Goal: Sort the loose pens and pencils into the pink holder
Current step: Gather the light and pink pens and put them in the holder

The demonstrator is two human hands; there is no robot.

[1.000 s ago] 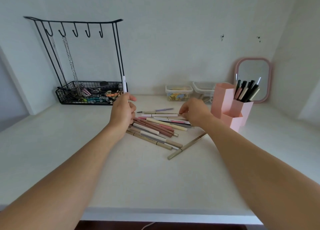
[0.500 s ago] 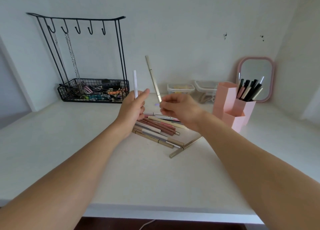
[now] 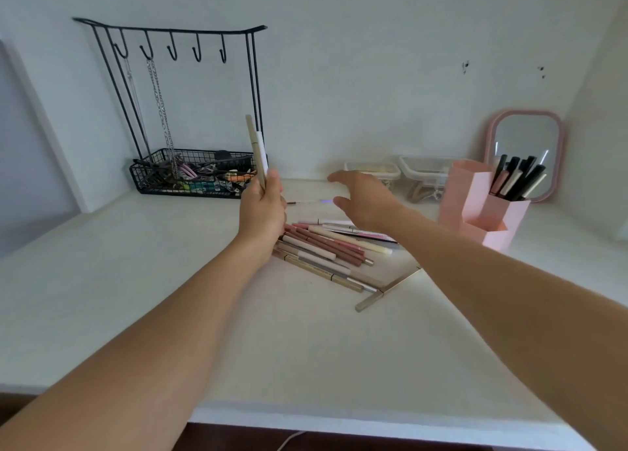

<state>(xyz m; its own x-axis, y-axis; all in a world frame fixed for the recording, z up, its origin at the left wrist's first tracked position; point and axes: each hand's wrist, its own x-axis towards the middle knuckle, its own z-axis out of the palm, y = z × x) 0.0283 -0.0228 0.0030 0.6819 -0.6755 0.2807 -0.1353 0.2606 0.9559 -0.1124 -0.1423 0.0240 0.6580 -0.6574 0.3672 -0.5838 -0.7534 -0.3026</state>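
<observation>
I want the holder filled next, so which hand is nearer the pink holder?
Right. The right hand hovers open beside the pink holder; the left hand, gripping two pens, is farther off.

Your two arms reach out in front of you.
Your left hand [image 3: 263, 209] is raised, with fingers curled tight. Your right hand [image 3: 365, 200] is open, fingers spread and loose.

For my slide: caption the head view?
Left hand holds two pens; right hand open over the pile.
</observation>
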